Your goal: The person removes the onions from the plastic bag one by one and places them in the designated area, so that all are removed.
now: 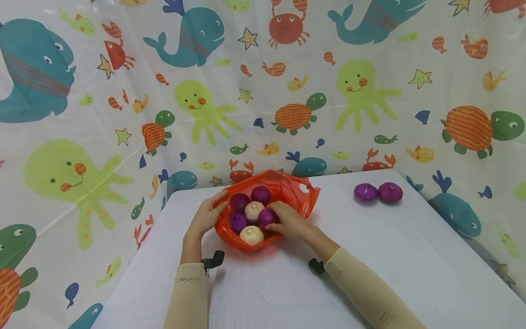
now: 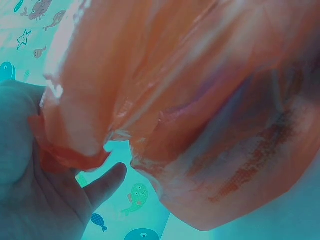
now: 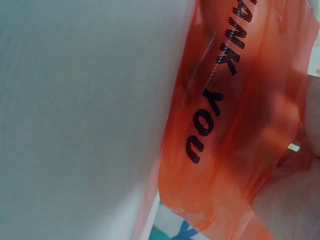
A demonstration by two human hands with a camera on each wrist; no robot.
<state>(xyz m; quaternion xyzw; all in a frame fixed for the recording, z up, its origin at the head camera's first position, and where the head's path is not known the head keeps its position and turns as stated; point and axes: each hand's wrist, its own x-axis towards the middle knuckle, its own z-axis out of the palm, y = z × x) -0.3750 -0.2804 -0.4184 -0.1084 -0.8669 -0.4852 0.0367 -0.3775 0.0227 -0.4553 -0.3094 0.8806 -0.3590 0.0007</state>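
The right hand is curling over a purple onion inside the red plastic bag, gripping it with the thumb on the near side and the fingers across the top. The left hand is touching the bag's left rim; in the left wrist view one digit is stretching out straight beside the plastic, and whether the hand is pinching the rim I cannot tell. Both forearms are reaching out of beige sleeves, with a small black device sitting at each wrist. The bag is resting on a white-covered table, toward its far edge, and behind and along the sides a pale cloth is hanging as a backdrop, showing a bright sea-animal print. The bag is gaping wide, its thin, translucent plastic creasing and shining; in the right wrist view its side is showing black lettering that ends in "YOU". The purple onions are looking round and glossy, the pale onions creamy with a small nub. Six are showing in the bag, four purple and two pale, and two more purple onions are lying side by side on the table, well apart to the right.
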